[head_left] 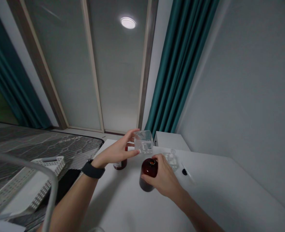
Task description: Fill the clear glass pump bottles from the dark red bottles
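Note:
Raised above the white table point(118, 206), my left hand point(119, 149) grips a clear square glass container point(143, 141) between thumb and fingers, tilted on its side. My right hand point(165, 175) is wrapped round a dark brown bottle point(147, 180), its open mouth facing up towards me. Behind my left wrist stands a second brown bottle point(120, 165) with a pale label, partly covered by the hand. A clear glass bottle point(171, 160) sits just beyond my right hand. To its right lies a dropper point(184, 171) with a black bulb.
A white perforated basket point(47, 187) and a flat black object point(68, 182) are at the left. A pale curved tube point(52, 193) crosses the near left. Beyond the table stand a white cabinet point(172, 140) and a green curtain point(178, 71); a wall point(253, 90) bounds the right.

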Demonstrator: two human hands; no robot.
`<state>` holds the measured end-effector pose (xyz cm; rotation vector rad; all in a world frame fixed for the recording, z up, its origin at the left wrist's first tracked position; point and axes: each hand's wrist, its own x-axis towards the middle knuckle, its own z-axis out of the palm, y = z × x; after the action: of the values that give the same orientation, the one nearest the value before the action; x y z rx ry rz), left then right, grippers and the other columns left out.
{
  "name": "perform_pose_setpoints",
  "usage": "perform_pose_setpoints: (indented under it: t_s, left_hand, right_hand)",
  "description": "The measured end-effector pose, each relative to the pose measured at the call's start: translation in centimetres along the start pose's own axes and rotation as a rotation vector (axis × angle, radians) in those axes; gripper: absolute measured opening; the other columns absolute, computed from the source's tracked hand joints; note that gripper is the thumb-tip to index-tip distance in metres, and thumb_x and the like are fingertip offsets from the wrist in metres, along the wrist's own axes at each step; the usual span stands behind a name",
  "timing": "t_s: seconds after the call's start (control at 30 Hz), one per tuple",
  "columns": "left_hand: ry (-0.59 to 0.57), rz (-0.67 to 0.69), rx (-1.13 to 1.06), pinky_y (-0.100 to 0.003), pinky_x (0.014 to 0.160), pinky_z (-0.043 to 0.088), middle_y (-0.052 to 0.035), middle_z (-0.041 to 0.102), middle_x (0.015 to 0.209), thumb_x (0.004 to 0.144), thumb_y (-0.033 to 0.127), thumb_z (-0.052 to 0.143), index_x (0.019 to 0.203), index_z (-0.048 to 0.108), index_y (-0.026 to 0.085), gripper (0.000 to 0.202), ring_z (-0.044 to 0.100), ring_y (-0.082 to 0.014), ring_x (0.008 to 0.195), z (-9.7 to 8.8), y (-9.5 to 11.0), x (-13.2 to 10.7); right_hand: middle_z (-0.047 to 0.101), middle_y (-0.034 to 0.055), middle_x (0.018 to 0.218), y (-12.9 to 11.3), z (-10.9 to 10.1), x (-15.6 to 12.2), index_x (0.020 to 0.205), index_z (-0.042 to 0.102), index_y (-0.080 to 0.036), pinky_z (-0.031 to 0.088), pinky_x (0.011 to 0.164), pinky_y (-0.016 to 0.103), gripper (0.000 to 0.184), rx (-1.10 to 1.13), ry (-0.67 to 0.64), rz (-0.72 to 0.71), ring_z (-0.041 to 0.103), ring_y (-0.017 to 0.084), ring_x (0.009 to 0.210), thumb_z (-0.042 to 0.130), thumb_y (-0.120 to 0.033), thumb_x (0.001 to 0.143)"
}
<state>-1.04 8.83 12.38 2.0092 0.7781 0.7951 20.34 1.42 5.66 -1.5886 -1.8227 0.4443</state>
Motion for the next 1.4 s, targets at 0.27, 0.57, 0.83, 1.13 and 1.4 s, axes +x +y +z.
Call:
perform_pose_setpoints:
  t_s: [0.27, 0.57, 0.83, 1.13, 1.4]
  left_hand:
    - [0.015, -0.002, 0.046, -0.047, 0.095, 0.054, -0.0134, 0.050, 0.141, 0.087, 0.034, 0.067, 0.148, 0.027, 0.027, 0.074, 0.063, -0.0273, 0.112, 0.6, -0.6, 0.4]
    - [0.047, 0.013, 0.117, -0.049, 0.094, 0.054, -0.0156, 0.054, 0.134, 0.085, 0.030, 0.066, 0.149, 0.026, 0.022, 0.076, 0.063, -0.0291, 0.110, 1.9, -0.9, 0.8]
    - [0.096, 0.102, 0.141, -0.051, 0.106, 0.048, -0.0130, 0.055, 0.133, 0.083, 0.023, 0.066, 0.150, 0.027, 0.022, 0.078, 0.059, -0.0276, 0.116, 3.5, -2.0, 1.5]
    - [0.132, 0.095, 0.108, -0.057, 0.109, 0.044, -0.0130, 0.054, 0.135, 0.083, 0.022, 0.064, 0.149, 0.028, 0.023, 0.075, 0.057, -0.0306, 0.123, 3.0, -1.1, 1.4]
    - [0.130, 0.107, 0.106, -0.056, 0.108, 0.045, -0.0141, 0.054, 0.137, 0.082, 0.020, 0.065, 0.149, 0.029, 0.022, 0.076, 0.059, -0.0304, 0.120, 3.0, -0.8, 1.4]
  right_hand:
    - [0.059, 0.0079, 0.112, -0.2, -2.5, 0.2, 0.109, 0.053, -0.021, 0.045, 0.095, 0.044, 0.054, -0.018, -0.162, -0.034, 0.057, 0.029, 0.110, 0.081, -0.026, 0.064]
    - [0.059, 0.0073, 0.111, 1.2, -5.4, 0.4, 0.130, 0.045, -0.021, 0.046, 0.091, 0.044, 0.059, 0.047, -0.331, 0.025, 0.058, 0.025, 0.101, 0.071, -0.036, 0.079]
    - [0.058, 0.0096, 0.114, 1.7, -5.8, 1.6, 0.130, 0.041, -0.022, 0.048, 0.077, 0.036, 0.040, 0.207, 0.004, -0.109, 0.058, 0.021, 0.094, 0.049, -0.031, 0.092]
    - [0.060, 0.0045, 0.113, 1.7, -7.2, 0.8, 0.120, 0.056, -0.025, 0.048, 0.086, 0.038, 0.036, 0.040, -0.398, -0.225, 0.057, 0.021, 0.095, 0.064, -0.021, 0.084]
    - [0.056, 0.0033, 0.110, 1.6, -6.0, 1.2, 0.122, 0.058, -0.025, 0.050, 0.084, 0.037, 0.044, 0.097, -0.453, -0.237, 0.058, 0.019, 0.092, 0.071, -0.017, 0.080]
